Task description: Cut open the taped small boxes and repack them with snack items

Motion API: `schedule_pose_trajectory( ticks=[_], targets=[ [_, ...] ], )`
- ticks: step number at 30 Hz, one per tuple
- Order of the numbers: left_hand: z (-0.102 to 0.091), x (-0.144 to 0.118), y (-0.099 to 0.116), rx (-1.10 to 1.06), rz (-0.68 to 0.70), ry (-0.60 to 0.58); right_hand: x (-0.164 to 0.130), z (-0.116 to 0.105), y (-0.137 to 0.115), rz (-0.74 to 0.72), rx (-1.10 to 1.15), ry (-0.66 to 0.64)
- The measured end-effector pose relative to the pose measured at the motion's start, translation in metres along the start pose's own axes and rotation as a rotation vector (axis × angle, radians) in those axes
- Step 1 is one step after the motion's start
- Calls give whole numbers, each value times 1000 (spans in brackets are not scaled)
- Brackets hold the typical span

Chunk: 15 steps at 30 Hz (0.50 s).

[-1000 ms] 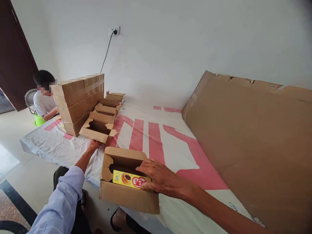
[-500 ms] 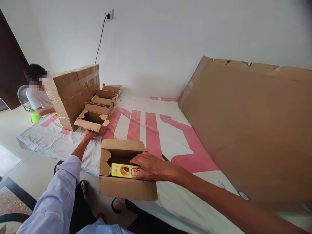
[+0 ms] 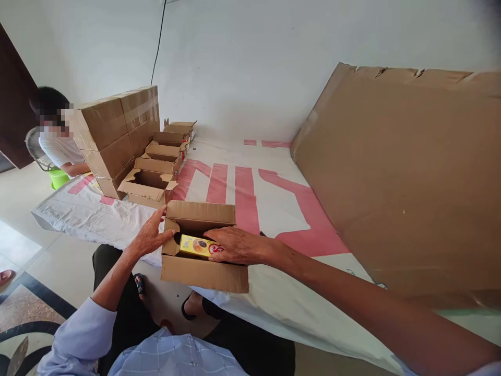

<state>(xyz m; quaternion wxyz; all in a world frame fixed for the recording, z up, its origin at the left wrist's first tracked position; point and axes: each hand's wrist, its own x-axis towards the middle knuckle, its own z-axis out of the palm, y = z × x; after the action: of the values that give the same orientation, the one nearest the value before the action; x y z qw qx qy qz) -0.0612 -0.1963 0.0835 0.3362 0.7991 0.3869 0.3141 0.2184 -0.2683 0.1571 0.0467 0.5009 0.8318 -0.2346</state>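
An open cardboard box (image 3: pixel 205 277) stands at the near edge of the covered table, its long flaps folded outward. My left hand (image 3: pixel 151 234) grips the box's left end, thumb over the rim and fingers on the outside. Inside the box is a yellow printed carton (image 3: pixel 194 246) with a picture of round food on it. My right hand (image 3: pixel 235 244) reaches in from the right, its fingers closed over the carton's right part and hiding that end.
More open cardboard boxes (image 3: pixel 148 180) line up at the left, beside a stack of taped cartons (image 3: pixel 107 133). A person (image 3: pixel 58 141) sits beyond the stack. A large cardboard sheet (image 3: pixel 410 177) leans on the right. The table cover (image 3: pixel 270 282) is white with red print.
My left hand has come back from the neighbouring open box to the left end of the near box. My right hand and the yellow carton sit slightly lower in the box. The view has tilted down.
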Motion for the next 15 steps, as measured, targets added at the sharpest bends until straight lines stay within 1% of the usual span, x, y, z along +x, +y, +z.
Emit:
schedule_pose_trajectory(
  ticks=[2, 4, 6, 8, 10, 12, 13, 15],
  targets=[
    [4, 0, 2, 82, 41, 16, 1, 2, 0, 9, -4, -6],
    [5, -1, 3, 183, 85, 54, 2, 3, 2, 12, -10, 44],
    [5, -1, 3, 273, 118, 73, 2, 3, 6, 11, 48, 163],
    [2, -1, 4, 313, 130, 61, 1, 0, 13, -6, 198, 308],
    [-3, 1, 8, 282, 123, 45, -1, -8, 22, -33, 400, 407],
    [-11, 6, 19, 189, 114, 74, -4, -18, 29, -67, 605, 450],
    [-15, 10, 27, 132, 110, 106, -5, -24, 32, -80, 690, 447],
    [-25, 18, 47, 6, 95, 155, -5, -36, 35, -92, 809, 395]
  ],
)
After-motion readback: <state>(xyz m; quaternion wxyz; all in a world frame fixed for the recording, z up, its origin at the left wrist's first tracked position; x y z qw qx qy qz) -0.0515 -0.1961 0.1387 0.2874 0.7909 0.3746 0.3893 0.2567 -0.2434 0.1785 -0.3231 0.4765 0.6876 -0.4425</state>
